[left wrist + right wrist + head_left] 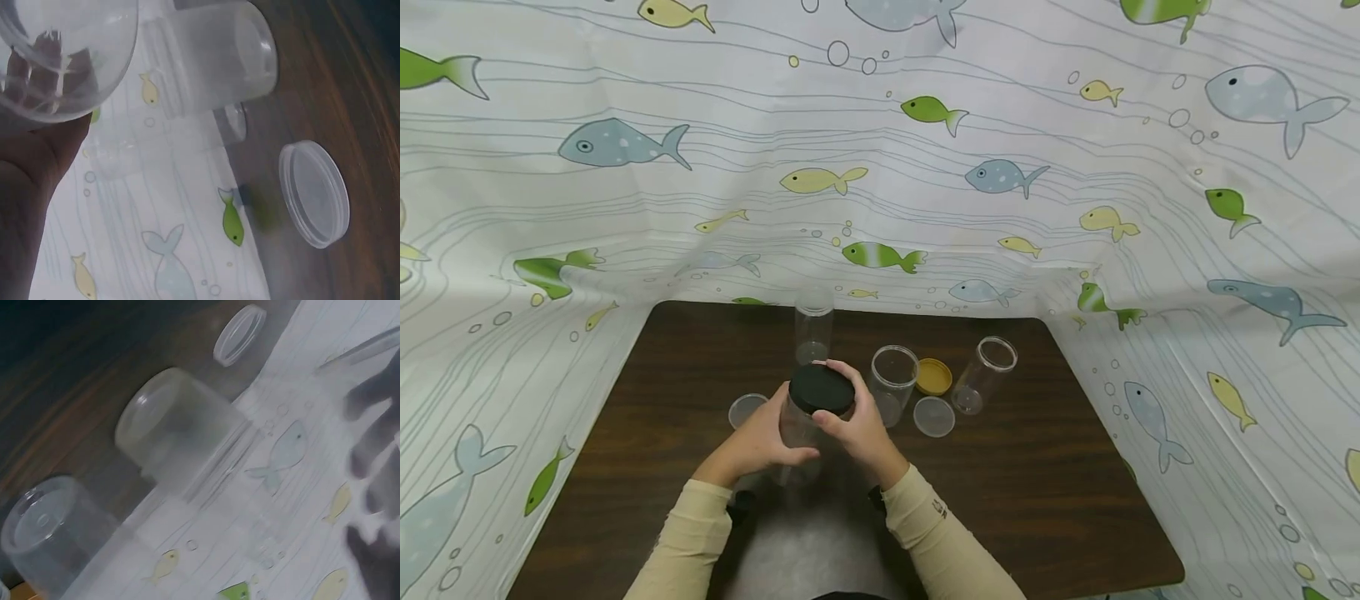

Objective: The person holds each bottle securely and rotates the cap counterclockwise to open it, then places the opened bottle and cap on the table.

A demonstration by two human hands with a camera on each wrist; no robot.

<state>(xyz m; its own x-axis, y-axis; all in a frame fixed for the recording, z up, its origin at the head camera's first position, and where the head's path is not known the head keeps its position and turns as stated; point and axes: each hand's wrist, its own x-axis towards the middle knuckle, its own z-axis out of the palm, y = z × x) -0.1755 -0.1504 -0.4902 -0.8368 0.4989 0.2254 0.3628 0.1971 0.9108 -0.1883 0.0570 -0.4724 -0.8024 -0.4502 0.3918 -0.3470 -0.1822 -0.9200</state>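
Between my two hands is a clear jar (796,429) topped with a black lid (822,388), held above the near part of the table. My left hand (754,439) grips the jar's side, thumb across the front. In the left wrist view, fingers show through the clear wall of the held jar (119,37). My right hand (871,427) holds the lid by its edge, with the thumb at the front and fingers round the far side. Blurred fingers of the right hand (378,444) appear at the edge of the right wrist view.
On the dark wooden table (1030,492) stand a clear jar (814,329) at the back, another (891,396) right of my hands and a third (981,379) farther right. A yellow lid (934,377) and clear lids (934,417) lie around them. A fish-print sheet (880,208) surrounds the table.
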